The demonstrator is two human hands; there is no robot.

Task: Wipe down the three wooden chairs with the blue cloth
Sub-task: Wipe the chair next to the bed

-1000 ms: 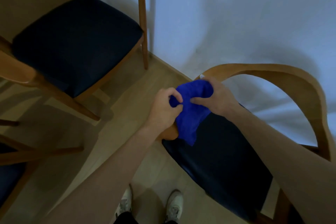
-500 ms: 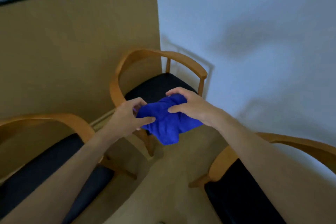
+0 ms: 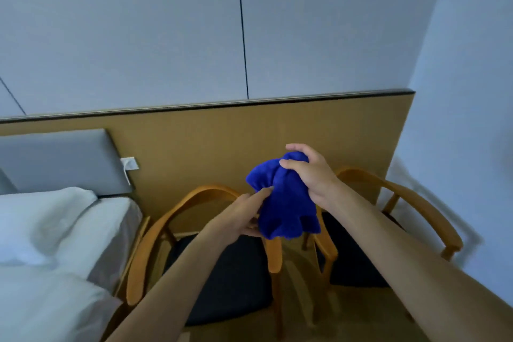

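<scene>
The bunched blue cloth hangs in the air in front of me, above the gap between two chairs. My right hand grips its top from the right. My left hand holds its lower left edge with fingers and thumb. Below stand two wooden armchairs with dark seat cushions: one in the centre and one to the right. A third chair is out of view.
A bed with white sheets and a grey headboard fills the left side, close to the centre chair. A wooden wall panel runs behind the chairs. The white wall closes the right. Floor shows between the chairs.
My view has swung up and left from the chair on the right towards the two chairs at the panel; the bed came into view. Both hands kept hold of the cloth and raised it.
</scene>
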